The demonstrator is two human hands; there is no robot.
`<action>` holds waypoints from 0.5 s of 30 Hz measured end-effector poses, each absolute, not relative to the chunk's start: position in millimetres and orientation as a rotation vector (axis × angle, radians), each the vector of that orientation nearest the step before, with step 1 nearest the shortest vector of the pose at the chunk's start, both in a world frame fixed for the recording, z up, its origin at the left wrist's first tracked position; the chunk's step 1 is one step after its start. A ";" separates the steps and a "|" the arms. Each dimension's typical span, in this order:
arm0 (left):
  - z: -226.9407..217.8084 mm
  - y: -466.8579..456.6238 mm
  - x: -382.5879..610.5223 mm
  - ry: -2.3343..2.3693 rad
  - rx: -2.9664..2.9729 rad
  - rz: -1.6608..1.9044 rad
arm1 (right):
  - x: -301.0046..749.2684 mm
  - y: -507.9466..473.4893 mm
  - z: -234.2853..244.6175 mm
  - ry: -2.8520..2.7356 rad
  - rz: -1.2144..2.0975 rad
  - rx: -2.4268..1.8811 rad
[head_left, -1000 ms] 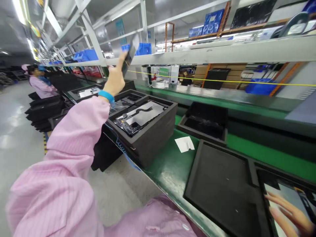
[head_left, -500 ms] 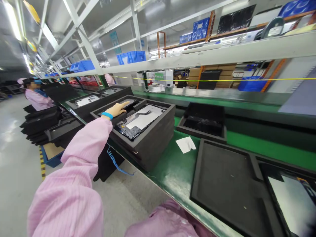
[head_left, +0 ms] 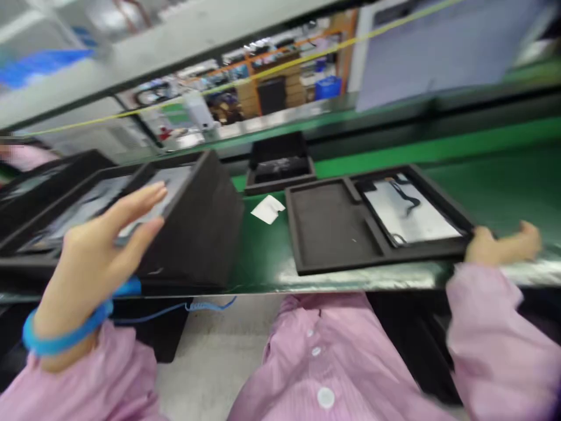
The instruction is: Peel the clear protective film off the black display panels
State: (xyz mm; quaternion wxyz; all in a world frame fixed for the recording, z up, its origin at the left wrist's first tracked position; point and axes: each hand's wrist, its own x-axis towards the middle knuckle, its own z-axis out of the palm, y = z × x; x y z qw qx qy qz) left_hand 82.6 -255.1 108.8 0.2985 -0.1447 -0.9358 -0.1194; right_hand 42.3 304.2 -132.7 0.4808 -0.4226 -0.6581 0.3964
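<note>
My left hand [head_left: 103, 251], with a blue band at the wrist, is raised in front of the stack of black foam trays [head_left: 197, 228]. Its thumb and fingers are apart and it holds nothing. My right hand [head_left: 502, 245] is at the front right corner of a foam tray [head_left: 333, 272] lying on the green bench. It appears to touch the tray edge; blurred fingers extend rightward, away from the tray. The tray's left compartment is bare; a flat panel [head_left: 412, 213] with a white back and dark ribbon cable lies in the right one.
A small white sheet [head_left: 268, 209] lies on the green bench [head_left: 267, 257] between stack and tray. Behind it sits another black tray [head_left: 280, 166] with a dark glossy piece. A blue coiled cord [head_left: 201, 306] hangs below the bench edge. A pale rail [head_left: 175, 44] crosses above.
The view has swung right. My left hand has come off the stacked tray's compartment and is lifted in front of the stack. My right hand has come into view by the tray on the bench.
</note>
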 end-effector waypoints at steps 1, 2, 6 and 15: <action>98.1 -237.7 93.0 -2.534 -0.535 -0.303 | 41.6 317.6 -135.7 -1.643 0.961 -1.081; 84.2 -222.1 98.2 -2.611 -0.778 -0.361 | 41.0 329.3 -140.0 -1.696 0.956 -1.093; -7.3 -160.7 71.9 -2.912 -1.274 -0.770 | 45.2 351.0 -163.4 -1.900 0.966 -1.013; -150.7 -80.4 21.5 -2.578 -0.498 -1.377 | 74.0 340.0 -185.5 -1.799 0.893 -0.798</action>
